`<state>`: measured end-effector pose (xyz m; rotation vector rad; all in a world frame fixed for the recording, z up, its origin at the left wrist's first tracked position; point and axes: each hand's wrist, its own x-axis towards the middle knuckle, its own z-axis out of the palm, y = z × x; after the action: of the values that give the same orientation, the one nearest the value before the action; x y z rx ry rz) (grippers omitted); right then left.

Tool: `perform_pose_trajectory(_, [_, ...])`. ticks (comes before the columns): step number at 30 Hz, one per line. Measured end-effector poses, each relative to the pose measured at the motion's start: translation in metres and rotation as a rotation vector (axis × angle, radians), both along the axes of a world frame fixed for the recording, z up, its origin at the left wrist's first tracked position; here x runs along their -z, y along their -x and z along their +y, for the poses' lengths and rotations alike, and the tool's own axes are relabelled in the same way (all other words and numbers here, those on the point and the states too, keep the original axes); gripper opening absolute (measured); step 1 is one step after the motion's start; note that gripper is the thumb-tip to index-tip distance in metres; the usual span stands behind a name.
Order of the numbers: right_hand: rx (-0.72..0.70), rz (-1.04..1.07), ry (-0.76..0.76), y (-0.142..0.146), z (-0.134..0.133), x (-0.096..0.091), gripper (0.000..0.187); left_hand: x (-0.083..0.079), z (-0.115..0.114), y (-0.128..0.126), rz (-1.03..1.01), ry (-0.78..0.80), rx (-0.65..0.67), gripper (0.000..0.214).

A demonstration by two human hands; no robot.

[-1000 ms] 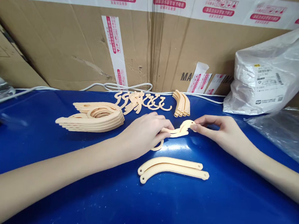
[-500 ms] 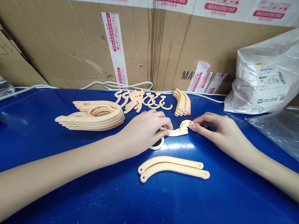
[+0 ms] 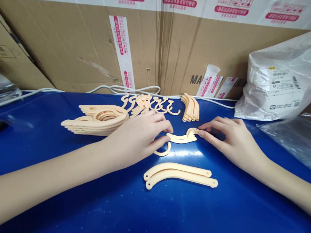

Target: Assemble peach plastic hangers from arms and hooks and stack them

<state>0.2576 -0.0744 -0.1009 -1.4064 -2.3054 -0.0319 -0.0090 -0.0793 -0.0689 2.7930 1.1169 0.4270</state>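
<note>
A curved cream plastic hanger part (image 3: 182, 138) lies between my hands, its right end rising in a small arch. My left hand (image 3: 145, 135) pinches the left end of it between thumb and index finger. At the arched right end, the thumb and index finger of my right hand (image 3: 229, 136) close on the tip. A cream hook (image 3: 163, 153) shows partly below my left thumb; the rest is hidden. Nearer to me, two long curved hanger arms (image 3: 180, 174) with holed ends lie side by side on the blue table (image 3: 178, 217).
Stacked cream hanger bodies (image 3: 94, 123) lie at the left. Behind my hands are several loose hooks (image 3: 162, 105) and a bundle of curved arms (image 3: 191, 108). A white cable (image 3: 94, 88) runs along the cardboard boxes (image 3: 82, 43). A plastic-wrapped parcel (image 3: 274, 84) stands at the right.
My left hand has drawn slightly left, so more of the hanger part's left end shows. My right hand keeps its grip at the arched end. The view has shifted a little.
</note>
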Motion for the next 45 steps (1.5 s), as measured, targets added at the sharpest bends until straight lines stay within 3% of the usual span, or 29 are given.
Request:
perform_pose_trajectory(3, [0.006, 0.002, -0.021, 0.0, -0.002, -0.003, 0.033, -0.003, -0.012, 0.016, 0.056, -0.045, 0.054, 0.021])
perform_pose_trajectory(7, [-0.016, -0.001, -0.05, 0.002, -0.004, -0.006, 0.029, 0.006, -0.024, 0.028, 0.151, -0.209, 0.136, 0.023])
perform_pose_trajectory(12, [-0.103, -0.009, -0.058, 0.007, -0.008, -0.006, 0.023, 0.016, -0.028, 0.03, 0.277, -0.465, 0.193, 0.036])
perform_pose_trajectory(18, [-0.168, 0.009, -0.065, 0.01, -0.014, -0.009, 0.016, 0.016, -0.029, 0.031, 0.281, -0.588, 0.187, 0.04])
perform_pose_trajectory(23, [-0.242, -0.009, -0.117, 0.011, -0.02, -0.011, 0.015, 0.014, -0.031, 0.031, 0.249, -0.617, 0.187, 0.041])
perform_pose_trajectory(27, [-0.38, -0.101, -0.268, 0.018, -0.026, -0.01, 0.026, 0.013, -0.036, 0.027, 0.097, -0.641, 0.275, 0.034])
perform_pose_trajectory(30, [-0.513, -0.218, -0.418, 0.027, -0.034, -0.012, 0.035, 0.011, -0.044, 0.021, -0.024, -0.592, 0.335, 0.028])
perform_pose_trajectory(34, [-0.646, -0.297, -0.485, 0.034, -0.044, -0.014, 0.029, 0.008, -0.054, 0.014, -0.056, -0.528, 0.374, 0.036])
perform_pose_trajectory(37, [-0.642, -0.306, -0.49, 0.034, -0.047, -0.015, 0.029, 0.009, -0.055, 0.013, -0.047, -0.51, 0.405, 0.035])
perform_pose_trajectory(41, [-0.531, -0.273, -0.502, 0.032, -0.046, -0.014, 0.029, 0.012, -0.05, 0.016, -0.025, -0.477, 0.361, 0.023])
perform_pose_trajectory(45, [-0.434, -0.097, -0.297, 0.032, -0.046, -0.013, 0.033, 0.014, -0.045, 0.019, -0.051, -0.545, 0.263, 0.022])
